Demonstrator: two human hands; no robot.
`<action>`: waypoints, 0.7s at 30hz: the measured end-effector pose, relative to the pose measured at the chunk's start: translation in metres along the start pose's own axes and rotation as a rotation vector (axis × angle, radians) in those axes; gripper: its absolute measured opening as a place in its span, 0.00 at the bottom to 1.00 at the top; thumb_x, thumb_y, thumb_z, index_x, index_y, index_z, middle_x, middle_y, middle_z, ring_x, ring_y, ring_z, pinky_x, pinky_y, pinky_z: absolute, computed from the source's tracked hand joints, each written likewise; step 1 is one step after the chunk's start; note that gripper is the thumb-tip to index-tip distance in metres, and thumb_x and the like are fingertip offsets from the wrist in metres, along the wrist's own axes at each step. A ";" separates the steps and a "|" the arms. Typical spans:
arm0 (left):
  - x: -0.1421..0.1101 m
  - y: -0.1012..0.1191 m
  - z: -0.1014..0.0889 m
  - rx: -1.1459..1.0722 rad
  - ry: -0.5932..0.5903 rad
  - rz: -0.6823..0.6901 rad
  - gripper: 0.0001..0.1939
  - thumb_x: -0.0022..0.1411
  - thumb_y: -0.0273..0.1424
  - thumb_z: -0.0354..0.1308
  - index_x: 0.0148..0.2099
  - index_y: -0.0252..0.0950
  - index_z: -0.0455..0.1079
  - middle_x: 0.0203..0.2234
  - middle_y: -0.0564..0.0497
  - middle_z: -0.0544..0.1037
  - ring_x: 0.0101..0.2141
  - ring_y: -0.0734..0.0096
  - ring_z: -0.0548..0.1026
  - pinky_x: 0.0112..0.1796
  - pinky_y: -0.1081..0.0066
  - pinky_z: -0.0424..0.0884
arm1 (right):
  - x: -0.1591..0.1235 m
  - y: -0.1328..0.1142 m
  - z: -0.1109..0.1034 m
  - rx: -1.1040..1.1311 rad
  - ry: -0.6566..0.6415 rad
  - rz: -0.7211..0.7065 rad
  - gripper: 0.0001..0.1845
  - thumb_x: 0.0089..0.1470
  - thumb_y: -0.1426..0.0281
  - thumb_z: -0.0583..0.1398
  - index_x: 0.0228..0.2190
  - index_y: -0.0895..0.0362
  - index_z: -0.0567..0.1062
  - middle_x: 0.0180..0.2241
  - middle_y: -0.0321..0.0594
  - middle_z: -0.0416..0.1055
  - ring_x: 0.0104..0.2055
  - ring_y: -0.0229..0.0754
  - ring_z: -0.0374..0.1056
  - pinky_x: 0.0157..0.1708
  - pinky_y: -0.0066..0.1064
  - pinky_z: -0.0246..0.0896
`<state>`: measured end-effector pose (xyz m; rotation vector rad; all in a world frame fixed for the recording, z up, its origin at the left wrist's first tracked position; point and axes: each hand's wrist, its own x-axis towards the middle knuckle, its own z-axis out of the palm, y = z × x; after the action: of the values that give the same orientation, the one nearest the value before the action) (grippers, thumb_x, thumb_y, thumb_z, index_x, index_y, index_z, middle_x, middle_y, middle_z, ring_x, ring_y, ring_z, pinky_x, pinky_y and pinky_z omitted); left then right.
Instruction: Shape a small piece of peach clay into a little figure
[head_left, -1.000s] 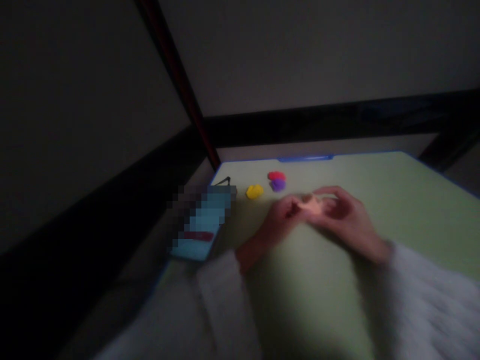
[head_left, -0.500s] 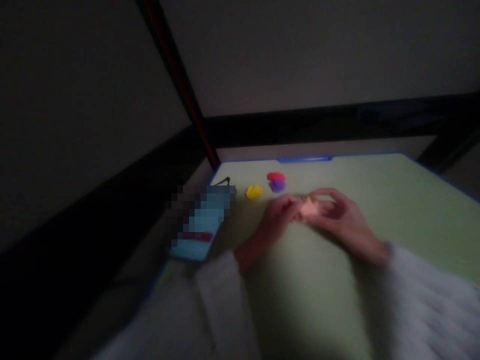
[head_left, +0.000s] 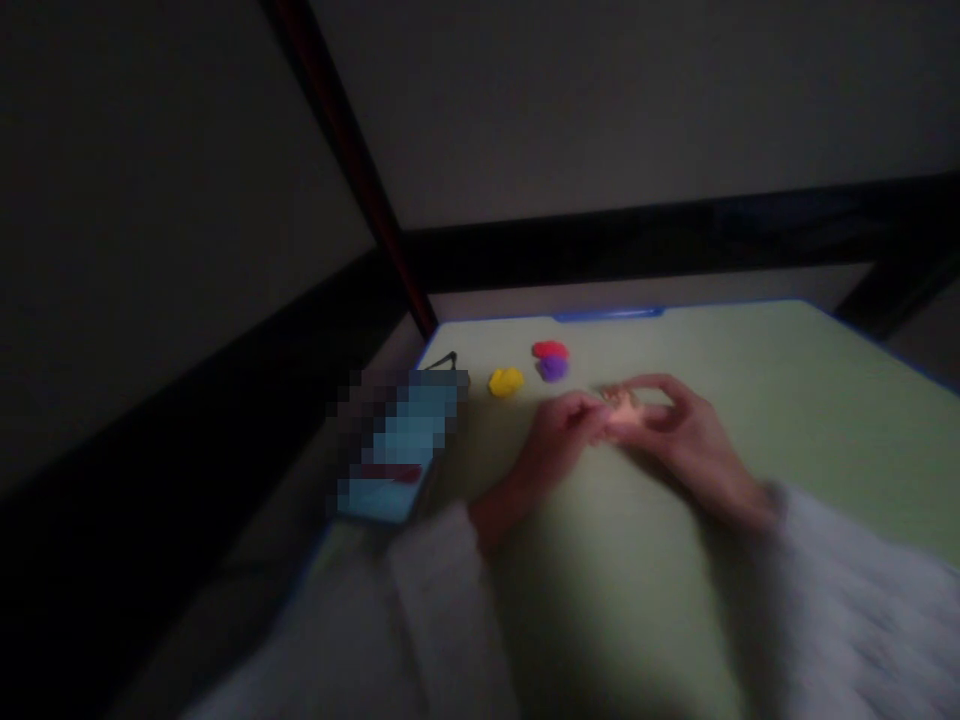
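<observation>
A small pale-orange lump of modelling clay [head_left: 625,408] is held between my two hands above the table. My left hand [head_left: 556,432] pinches its left side, the fingertips curled in and pressed on it. My right hand [head_left: 691,442] grips it from the right, thumb below and a bent index finger arching over the top. The fingers hide part of the lump, and blur softens its shape. Beyond my left hand lie a yellow clay lump [head_left: 506,382], a purple one [head_left: 553,368] and a red one [head_left: 549,350], the last two touching.
A phone or tablet with a lit, pixelated screen [head_left: 409,440] lies at the table's left edge. A thin dark object [head_left: 444,361] sits just behind it. The pale green table [head_left: 795,400] has a blue rim, with a wall behind.
My left fingertips have shifted slightly right and cover more of the pale-orange clay. The view has tilted a little; the other lumps lie as before.
</observation>
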<state>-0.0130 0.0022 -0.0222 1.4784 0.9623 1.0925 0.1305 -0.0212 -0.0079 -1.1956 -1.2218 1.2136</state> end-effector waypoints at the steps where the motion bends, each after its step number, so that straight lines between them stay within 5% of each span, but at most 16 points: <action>1: 0.000 0.000 0.000 0.005 0.004 -0.008 0.09 0.54 0.33 0.53 0.26 0.33 0.66 0.17 0.54 0.68 0.21 0.79 0.64 0.25 0.76 0.60 | 0.000 0.001 -0.001 0.002 -0.008 0.001 0.33 0.32 0.62 0.70 0.41 0.56 0.66 0.24 0.38 0.76 0.24 0.41 0.72 0.21 0.28 0.62; 16: 0.003 -0.006 -0.004 -0.011 0.022 -0.022 0.10 0.55 0.33 0.54 0.26 0.32 0.67 0.17 0.55 0.68 0.21 0.78 0.65 0.26 0.75 0.60 | -0.001 -0.001 0.002 0.122 -0.045 0.049 0.28 0.38 0.63 0.69 0.40 0.55 0.66 0.26 0.37 0.76 0.31 0.44 0.74 0.33 0.33 0.66; 21: -0.001 -0.003 0.000 -0.011 0.002 -0.022 0.08 0.54 0.30 0.54 0.29 0.31 0.71 0.19 0.53 0.72 0.23 0.77 0.68 0.26 0.75 0.62 | 0.000 -0.001 0.004 0.050 0.046 0.058 0.30 0.33 0.61 0.71 0.37 0.57 0.68 0.25 0.39 0.76 0.26 0.42 0.72 0.26 0.29 0.64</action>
<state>-0.0135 0.0017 -0.0249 1.4547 0.9701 1.0825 0.1269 -0.0216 -0.0070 -1.2227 -1.1234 1.2463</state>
